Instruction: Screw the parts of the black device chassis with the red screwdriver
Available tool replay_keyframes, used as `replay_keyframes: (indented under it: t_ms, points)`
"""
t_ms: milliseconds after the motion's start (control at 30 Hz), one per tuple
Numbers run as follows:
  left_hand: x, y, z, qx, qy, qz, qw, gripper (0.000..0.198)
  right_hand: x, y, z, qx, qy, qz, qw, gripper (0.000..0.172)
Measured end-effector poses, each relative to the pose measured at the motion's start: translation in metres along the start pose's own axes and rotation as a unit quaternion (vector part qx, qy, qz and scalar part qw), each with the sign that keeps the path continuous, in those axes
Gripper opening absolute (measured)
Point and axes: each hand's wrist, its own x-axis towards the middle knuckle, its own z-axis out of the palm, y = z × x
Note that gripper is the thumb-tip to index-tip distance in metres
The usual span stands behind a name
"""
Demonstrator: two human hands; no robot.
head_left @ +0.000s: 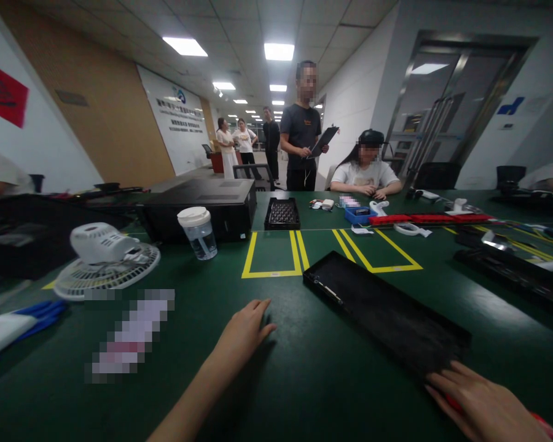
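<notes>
My left hand (pixel 242 334) lies flat on the green table (pixel 276 380), fingers stretched forward and holding nothing. My right hand (pixel 482 402) rests at the near end of a long black tray (pixel 382 310) that lies diagonally across the table; its fingers are extended over the tray's corner. Something red shows under that hand, too hidden to name. Yellow tape boxes (pixel 271 255) are marked on the table beyond the tray.
A white desk fan (pixel 104 258) lies at left, a lidded plastic cup (pixel 199 232) beside a black case (pixel 203 209). A small black parts tray (pixel 282 213), blue box (pixel 359 215) and red strip (pixel 424 218) sit farther back. One person sits opposite; others stand behind.
</notes>
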Motion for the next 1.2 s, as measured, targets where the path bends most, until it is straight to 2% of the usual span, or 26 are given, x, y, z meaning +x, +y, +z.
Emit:
replay_keyframes:
  t_ms: [100,267,333,433,567,800,1200]
  points:
    - [-0.001,0.001,-0.002,0.001,-0.004,-0.002,1.0,0.053,0.006,-0.017,-0.002,-0.057,-0.032,-0.044,0.997,0.027]
    - [-0.003,0.002,-0.007,0.017,-0.016,-0.003,1.0,0.052,0.03,-0.043,0.001,-0.047,-0.142,0.03,0.988,0.028]
    - [-0.004,0.003,-0.008,0.032,-0.03,-0.004,0.999,0.053,0.047,-0.051,0.002,-0.036,-0.182,0.035,0.982,0.027]
    - [-0.005,0.004,-0.009,0.06,-0.054,0.005,0.997,0.052,0.078,-0.057,0.004,-0.043,-0.209,0.026,0.977,0.026]
    - [-0.006,0.004,-0.006,0.072,-0.067,0.057,0.993,0.052,0.123,-0.055,0.013,-0.046,-0.231,0.031,0.971,0.024]
    - [-0.009,0.006,0.002,0.075,-0.102,0.106,0.986,0.058,0.195,-0.045,0.047,-0.085,-0.231,0.044,0.968,0.029]
    - [-0.009,0.009,-0.003,0.077,-0.101,0.099,0.987,0.056,0.304,-0.022,0.102,-0.1,-0.224,0.069,0.967,0.03]
